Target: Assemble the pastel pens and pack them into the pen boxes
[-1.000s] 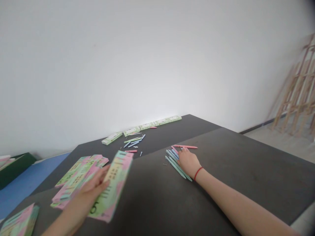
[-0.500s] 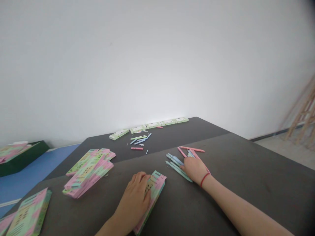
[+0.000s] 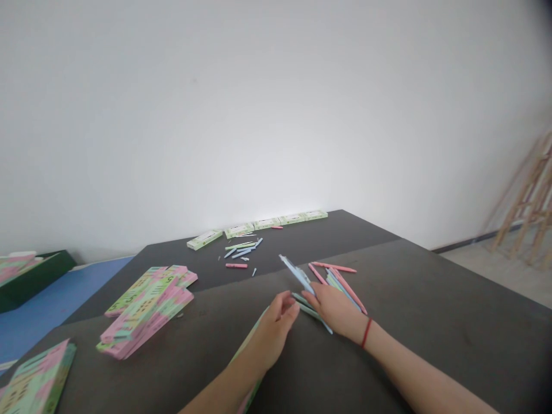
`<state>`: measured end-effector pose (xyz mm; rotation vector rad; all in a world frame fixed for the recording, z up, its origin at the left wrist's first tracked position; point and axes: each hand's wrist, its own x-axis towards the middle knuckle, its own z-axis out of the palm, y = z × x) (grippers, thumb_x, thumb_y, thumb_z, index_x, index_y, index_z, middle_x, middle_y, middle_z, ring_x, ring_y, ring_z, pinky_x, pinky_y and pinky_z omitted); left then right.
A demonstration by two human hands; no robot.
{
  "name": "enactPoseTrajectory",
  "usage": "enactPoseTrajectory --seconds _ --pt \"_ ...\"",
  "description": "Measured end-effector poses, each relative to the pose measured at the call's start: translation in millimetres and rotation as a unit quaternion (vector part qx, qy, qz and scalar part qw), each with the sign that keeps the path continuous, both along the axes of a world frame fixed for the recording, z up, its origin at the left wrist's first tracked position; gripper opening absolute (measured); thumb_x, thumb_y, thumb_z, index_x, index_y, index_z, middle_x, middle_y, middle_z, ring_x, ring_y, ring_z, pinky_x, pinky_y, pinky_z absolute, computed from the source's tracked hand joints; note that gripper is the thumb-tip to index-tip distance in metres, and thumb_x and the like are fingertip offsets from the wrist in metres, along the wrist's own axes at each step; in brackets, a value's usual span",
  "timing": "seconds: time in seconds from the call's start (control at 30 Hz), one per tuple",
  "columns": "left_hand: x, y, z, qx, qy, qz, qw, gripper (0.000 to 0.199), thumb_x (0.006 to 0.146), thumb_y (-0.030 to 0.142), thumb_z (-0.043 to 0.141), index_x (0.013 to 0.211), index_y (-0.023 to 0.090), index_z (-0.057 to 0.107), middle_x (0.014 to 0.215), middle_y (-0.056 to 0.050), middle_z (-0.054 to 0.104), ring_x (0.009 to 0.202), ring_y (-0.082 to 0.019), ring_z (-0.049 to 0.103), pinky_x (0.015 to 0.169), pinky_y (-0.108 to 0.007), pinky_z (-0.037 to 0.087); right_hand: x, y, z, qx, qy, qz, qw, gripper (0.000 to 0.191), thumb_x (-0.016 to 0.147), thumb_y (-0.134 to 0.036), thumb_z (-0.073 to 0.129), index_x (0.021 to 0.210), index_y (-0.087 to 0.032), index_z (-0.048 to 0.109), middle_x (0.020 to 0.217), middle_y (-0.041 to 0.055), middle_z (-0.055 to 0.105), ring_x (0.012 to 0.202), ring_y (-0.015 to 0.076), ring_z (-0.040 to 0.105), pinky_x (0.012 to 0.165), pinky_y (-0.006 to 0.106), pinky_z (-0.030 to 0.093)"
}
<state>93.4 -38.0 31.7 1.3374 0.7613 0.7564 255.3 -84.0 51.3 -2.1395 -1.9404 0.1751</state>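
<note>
My right hand (image 3: 335,306) pinches light blue pens (image 3: 297,273) between thumb and fingers, their far ends lifted off the dark table. Under and beside it lie green pens (image 3: 307,307). My left hand (image 3: 276,329) is just left of these, its fingers loosely curled and apart from the thumb, with no object seen between them. Beneath my left wrist and forearm lies a flat pink-and-green pen box (image 3: 250,339), mostly hidden. Past my right hand rest pink pens (image 3: 350,289) and a coral pen (image 3: 334,267).
Several pink-and-green boxes (image 3: 142,310) lie stacked at left, with another stack (image 3: 38,376) at the near left corner. Loose pens (image 3: 244,250) and a pink pen (image 3: 236,265) lie farther back. Pale green boxes (image 3: 267,223) line the wall side. A green bin (image 3: 52,273) stands at far left.
My left hand has come off the top of the box and moved right, toward the pens. My right hand has picked up light blue pens from the pile and raised them slightly.
</note>
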Motion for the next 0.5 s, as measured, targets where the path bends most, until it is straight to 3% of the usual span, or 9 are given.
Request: enactPoseTrajectory --seconds 0.07,0.2,0.27,0.3,0.4,0.5 --pt "6 0 2.0 -0.075 -0.061 0.001 0.995 0.031 0.077 0.037 0.065 0.098 0.015 0.066 0.102 -0.011 0.067 0.095 -0.025 0.060 0.075 -0.030 0.046 -19 -9 2.8 0.010 0.018 0.028 0.999 0.033 0.097 -0.036 0.033 0.100 -0.016 0.060 0.091 0.0091 0.070 0.082 0.0210 0.066 0.067 0.026 0.041" --pt "6 1 10.4 -0.110 -0.108 0.019 0.988 0.023 0.078 0.037 0.063 0.080 0.014 0.063 0.093 -0.011 0.071 0.090 -0.024 0.065 0.075 -0.031 0.049 -28 -18 10.0 -0.004 0.048 0.114 0.992 0.035 0.091 -0.048 0.045 0.094 -0.018 0.063 0.088 0.0063 0.070 0.079 0.0199 0.066 0.063 0.024 0.039" --pt "1 3 14.2 -0.141 -0.131 0.045 0.980 0.017 0.080 0.032 0.062 0.077 0.016 0.060 0.086 -0.010 0.072 0.082 -0.022 0.067 0.072 -0.031 0.051 -10 -14 14.4 -0.029 0.026 0.066 0.997 0.040 0.093 -0.051 0.040 0.086 -0.019 0.064 0.084 0.0050 0.071 0.079 0.0189 0.066 0.064 0.024 0.040" --pt "-1 4 15.6 -0.156 -0.142 0.057 0.976 0.014 0.081 0.029 0.062 0.078 0.016 0.059 0.081 -0.008 0.072 0.076 -0.021 0.068 0.069 -0.031 0.052 3 -11 15.6 -0.039 -0.010 -0.006 0.999 0.041 0.094 -0.049 0.037 0.087 -0.020 0.065 0.086 0.0055 0.071 0.082 0.0190 0.066 0.066 0.024 0.042" --pt "-6 5 17.6 -0.181 -0.168 0.070 0.966 0.011 0.080 0.026 0.062 0.081 0.016 0.058 0.066 -0.002 0.066 0.057 -0.014 0.064 0.057 -0.026 0.051 42 0 12.1 -0.058 -0.064 -0.141 0.986 0.031 0.095 -0.029 0.041 0.099 -0.009 0.065 0.095 0.0184 0.069 0.088 0.0257 0.066 0.071 0.032 0.045" --pt "-5 1 16.3 -0.171 -0.182 0.056 0.967 0.018 0.078 0.031 0.066 0.083 0.016 0.059 0.059 0.003 0.059 0.044 -0.008 0.054 0.044 -0.019 0.042 64 8 0.3 -0.084 -0.086 -0.192 0.974 0.027 0.095 -0.026 0.045 0.101 -0.008 0.064 0.098 0.0156 0.068 0.090 0.0226 0.065 0.077 0.036 0.049"
